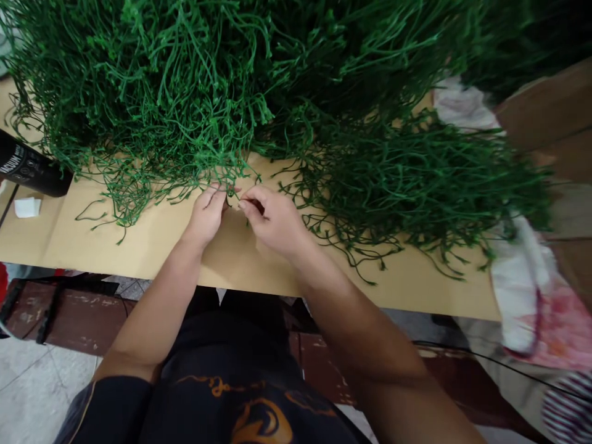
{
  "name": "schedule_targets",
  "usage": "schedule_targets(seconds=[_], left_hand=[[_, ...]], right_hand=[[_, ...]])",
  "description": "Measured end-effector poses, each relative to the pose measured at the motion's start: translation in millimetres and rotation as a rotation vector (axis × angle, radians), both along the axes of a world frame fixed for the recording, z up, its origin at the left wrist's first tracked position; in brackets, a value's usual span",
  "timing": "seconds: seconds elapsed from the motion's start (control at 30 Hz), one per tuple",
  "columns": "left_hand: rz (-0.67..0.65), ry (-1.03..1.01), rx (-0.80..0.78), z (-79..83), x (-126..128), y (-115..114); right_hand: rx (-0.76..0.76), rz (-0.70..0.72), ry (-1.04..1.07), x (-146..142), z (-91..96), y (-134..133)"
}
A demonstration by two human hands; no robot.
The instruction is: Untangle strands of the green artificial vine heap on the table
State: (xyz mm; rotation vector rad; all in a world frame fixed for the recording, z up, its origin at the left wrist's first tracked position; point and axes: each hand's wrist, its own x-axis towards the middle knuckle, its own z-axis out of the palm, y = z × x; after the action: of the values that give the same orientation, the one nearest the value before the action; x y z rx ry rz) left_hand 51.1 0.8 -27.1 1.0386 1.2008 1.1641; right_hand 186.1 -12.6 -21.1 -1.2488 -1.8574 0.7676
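My left hand (208, 213) is at the front edge of a big heap of green artificial plant stems (180, 80), its fingers closed on a thin green stem (230, 190). Close beside it, my right hand (272, 219) is closed in a pinch between thumb and forefinger. What sits in that pinch is too small to make out. To the right of my hands lies a second pile of green stems (407, 179). Both piles rest on a tan cardboard-like tabletop (250, 265), and a few loose stems (123, 213) lie left of my hands.
A black vacuum bottle (34, 163) lies tilted at the left edge, with a small white piece (27, 207) near it. Cardboard boxes (550, 117) stand at the right. White and pink cloth (531, 296) hangs by the table's right end. A dark red bench (69, 314) is below.
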Motion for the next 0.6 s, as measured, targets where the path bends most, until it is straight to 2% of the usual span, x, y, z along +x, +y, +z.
schedule_targets(seconds=[0.1, 0.2, 0.3, 0.37, 0.47, 0.53, 0.6], left_hand=[[-0.06, -0.065, -0.011, 0.8, 0, -2], [-0.063, -0.103, -0.044, 0.7, 0, -4], [-0.038, -0.107, -0.067, 0.3, -2, -4], [-0.023, -0.091, -0.062, 0.4, -2, -4], [-0.046, -0.037, -0.002, 0.6, -2, -3], [-0.08, -0.015, 0.049, -0.1, -2, -3], [-0.09, -0.017, 0.075, -1.6, -2, -2]], right_hand=[[-0.116, 0.145, 0.137, 9, 2.7, 0], [-0.233, 0.27, 0.306, 13, 6.8, 0], [-0.297, 0.265, 0.331, 14, 6.7, -2], [-0.207, 0.139, 0.264, 13, 3.4, -3], [0.078, -0.078, 0.111, 9, -2.1, -4], [0.22, -0.122, 0.016, 4, -3.2, -3], [0.292, -0.138, -0.046, 0, -1.8, -2]])
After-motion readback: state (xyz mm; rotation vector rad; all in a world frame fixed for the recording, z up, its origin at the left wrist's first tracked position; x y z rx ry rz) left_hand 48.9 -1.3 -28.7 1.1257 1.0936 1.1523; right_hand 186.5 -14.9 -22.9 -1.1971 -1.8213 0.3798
